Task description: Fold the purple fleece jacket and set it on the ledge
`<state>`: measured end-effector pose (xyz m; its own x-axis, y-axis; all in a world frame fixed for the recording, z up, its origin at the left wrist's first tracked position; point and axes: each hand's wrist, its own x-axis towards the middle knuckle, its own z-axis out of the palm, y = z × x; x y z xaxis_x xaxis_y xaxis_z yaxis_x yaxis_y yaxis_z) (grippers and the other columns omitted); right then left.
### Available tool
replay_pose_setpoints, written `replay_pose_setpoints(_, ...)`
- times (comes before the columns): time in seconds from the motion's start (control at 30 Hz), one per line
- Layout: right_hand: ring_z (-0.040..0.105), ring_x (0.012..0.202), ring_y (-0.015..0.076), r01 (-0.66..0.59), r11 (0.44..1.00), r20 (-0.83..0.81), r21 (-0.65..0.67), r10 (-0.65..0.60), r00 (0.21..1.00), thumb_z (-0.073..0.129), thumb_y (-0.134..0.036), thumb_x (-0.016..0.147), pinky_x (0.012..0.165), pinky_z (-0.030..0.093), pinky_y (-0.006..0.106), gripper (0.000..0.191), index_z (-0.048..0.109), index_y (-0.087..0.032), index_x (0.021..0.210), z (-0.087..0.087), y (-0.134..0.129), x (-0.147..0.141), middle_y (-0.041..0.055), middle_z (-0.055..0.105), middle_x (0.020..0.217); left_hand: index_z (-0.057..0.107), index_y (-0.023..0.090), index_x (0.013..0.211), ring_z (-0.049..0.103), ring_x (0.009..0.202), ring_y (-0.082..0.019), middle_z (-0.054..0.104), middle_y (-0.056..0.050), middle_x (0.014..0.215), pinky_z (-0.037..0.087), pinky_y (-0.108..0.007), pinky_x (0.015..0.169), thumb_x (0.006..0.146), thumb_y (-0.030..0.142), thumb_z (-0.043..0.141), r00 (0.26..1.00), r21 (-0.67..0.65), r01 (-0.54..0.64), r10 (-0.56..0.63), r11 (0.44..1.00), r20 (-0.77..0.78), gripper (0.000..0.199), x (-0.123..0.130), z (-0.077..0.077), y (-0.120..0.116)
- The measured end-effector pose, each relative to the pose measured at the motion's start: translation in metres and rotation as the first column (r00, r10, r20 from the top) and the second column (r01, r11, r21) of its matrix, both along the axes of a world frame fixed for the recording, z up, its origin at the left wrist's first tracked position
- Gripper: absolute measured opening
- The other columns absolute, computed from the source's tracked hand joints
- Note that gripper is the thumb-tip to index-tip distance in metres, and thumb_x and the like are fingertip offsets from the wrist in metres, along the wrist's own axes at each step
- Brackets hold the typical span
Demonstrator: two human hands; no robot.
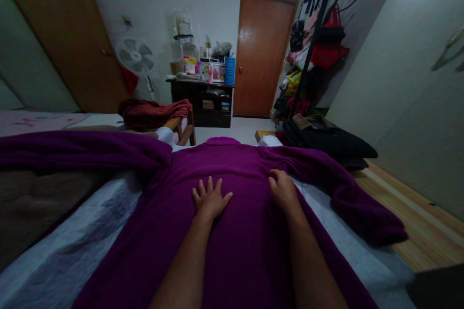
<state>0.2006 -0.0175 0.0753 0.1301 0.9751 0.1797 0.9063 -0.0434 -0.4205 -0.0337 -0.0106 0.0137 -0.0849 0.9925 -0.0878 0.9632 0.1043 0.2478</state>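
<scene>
A purple long-sleeved garment (242,241) lies spread over a bed with a pale patterned sheet (326,207), its collar (223,141) at the far end. The step in hand appears to be pressing or smoothing the body panel. The left hand (210,200) is palm down on the cloth, fingers fanned wide. The right hand (282,188) is at the panel's right side, below the shoulder, its fingers loosely curled; whether it pinches any fabric, I cannot tell. Moving either hand across this soft cloth would likely call for light, even pressure, so that it does not drag or bunch.

The garment looks plain and thick, fairly flat in the middle, with faint creases below the collar. The left sleeve (83,149) stretches sideways over a brown cloth (43,203); the right sleeve (348,188) slants outward and nearer, rumpled towards its cuff.
</scene>
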Motion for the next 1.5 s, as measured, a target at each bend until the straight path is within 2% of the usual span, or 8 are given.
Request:
replay_pose_setpoints(0.07, 0.058, 0.111, 0.0228, 0.135, 0.988, 0.052, 0.068, -0.139, 0.989, 0.039, -0.025, 0.090, 0.097, 0.038, 0.030, 0.037, 0.066, -0.018, 0.115, 0.020, 0.006, 0.028, 0.0116, 0.065, 0.118, 0.035, 0.031, 0.147, 0.008, 0.144, -0.043, 0.020, -0.009, 0.159, 0.009, -0.064, 0.111, 0.082, 0.069, 0.039, 1.000, 0.003, -0.001, 0.001, 1.000, 0.003, 0.076, 0.000, -0.001, 0.000)
replay_pose_setpoints(0.13, 0.063, 0.100, 0.0237, 0.225, 0.972, 0.091, -0.069, -0.218, 0.972, 0.041, -0.026, 0.089, 0.085, 0.043, 0.029, 0.034, 0.071, -0.018, 0.104, 0.030, 0.013, 0.052, 0.0126, 0.069, 0.107, 0.035, 0.031, 0.147, 0.008, 0.144, -0.043, 0.020, -0.009, 0.159, 0.009, -0.064, 0.111, 0.082, 0.069, 0.039, 1.000, 0.009, -0.003, 0.003, 1.000, 0.003, 0.075, 0.000, -0.001, 0.001)
replay_pose_setpoints(0.23, 0.066, 0.086, 0.0219, 0.193, 0.943, 0.103, -0.272, -0.171, 0.980, 0.049, -0.032, 0.087, 0.069, 0.043, 0.025, 0.029, 0.073, -0.015, 0.092, 0.029, 0.025, 0.074, 0.0133, 0.072, 0.097, 0.035, 0.031, 0.147, 0.009, 0.144, -0.043, 0.020, -0.010, 0.159, 0.008, -0.064, 0.111, 0.082, 0.068, 0.039, 1.000, 0.006, -0.006, 0.006, 1.000, 0.003, 0.074, 0.001, -0.001, 0.001)
replay_pose_setpoints(0.4, 0.066, 0.075, 0.0196, 0.147, 0.932, 0.101, -0.330, -0.120, 0.988, 0.059, -0.037, 0.082, 0.060, 0.041, 0.024, 0.028, 0.073, -0.014, 0.085, 0.017, 0.038, 0.077, 0.0111, 0.073, 0.088, 0.035, 0.031, 0.147, 0.008, 0.144, -0.043, 0.020, -0.010, 0.159, 0.010, -0.064, 0.111, 0.083, 0.068, 0.039, 1.000, 0.002, -0.004, 0.004, 1.000, 0.009, 0.074, 0.001, -0.001, 0.001)
replay_pose_setpoints(0.9, 0.066, 0.093, 0.0245, 0.221, 0.949, 0.167, -0.225, -0.186, 0.968, 0.044, -0.023, 0.088, 0.073, 0.042, 0.027, 0.032, 0.067, -0.009, 0.105, 0.018, 0.043, 0.080, 0.0184, 0.070, 0.103, 0.035, 0.031, 0.147, 0.009, 0.144, -0.043, 0.021, -0.009, 0.159, 0.010, -0.063, 0.111, 0.083, 0.068, 0.038, 1.000, 0.005, -0.008, 0.008, 1.000, -0.005, 0.074, 0.001, 0.001, 0.000)
replay_pose_setpoints(1.13, 0.065, 0.097, 0.0259, 0.191, 0.963, 0.230, -0.193, -0.144, 0.962, 0.047, -0.053, 0.091, 0.077, 0.043, 0.030, 0.040, 0.063, -0.018, 0.102, 0.011, 0.031, 0.089, 0.0142, 0.069, 0.103, 0.034, 0.032, 0.147, 0.006, 0.144, -0.042, 0.019, -0.008, 0.159, 0.009, -0.063, 0.111, 0.083, 0.069, 0.038, 1.000, -0.009, -0.016, 0.016, 1.000, -0.004, 0.074, 0.000, -0.001, 0.003)
replay_pose_setpoints(1.33, 0.067, 0.090, 0.0288, 0.252, 0.963, 0.421, -0.092, -0.192, 0.887, 0.037, -0.048, 0.096, 0.075, 0.046, 0.037, 0.041, 0.058, -0.018, 0.112, 0.011, 0.017, 0.082, 0.0164, 0.069, 0.097, 0.035, 0.032, 0.147, 0.009, 0.144, -0.043, 0.021, -0.009, 0.159, 0.011, -0.064, 0.111, 0.084, 0.068, 0.037, 1.000, 0.001, -0.010, 0.010, 1.000, -0.009, 0.072, -0.001, -0.002, 0.002)
replay_pose_setpoints(1.5, 0.066, 0.094, 0.0303, 0.233, 0.959, 0.344, -0.159, -0.168, 0.924, 0.037, -0.051, 0.095, 0.076, 0.047, 0.038, 0.044, 0.057, -0.017, 0.116, 0.011, 0.017, 0.081, 0.0174, 0.068, 0.103, 0.038, 0.026, 0.146, 0.012, 0.143, -0.043, 0.024, -0.011, 0.157, 0.012, -0.065, 0.110, 0.089, 0.047, 0.044, 0.998, 0.037, 0.031, -0.029, 0.999, -0.054, 0.061, 0.015, 0.017, -0.006)
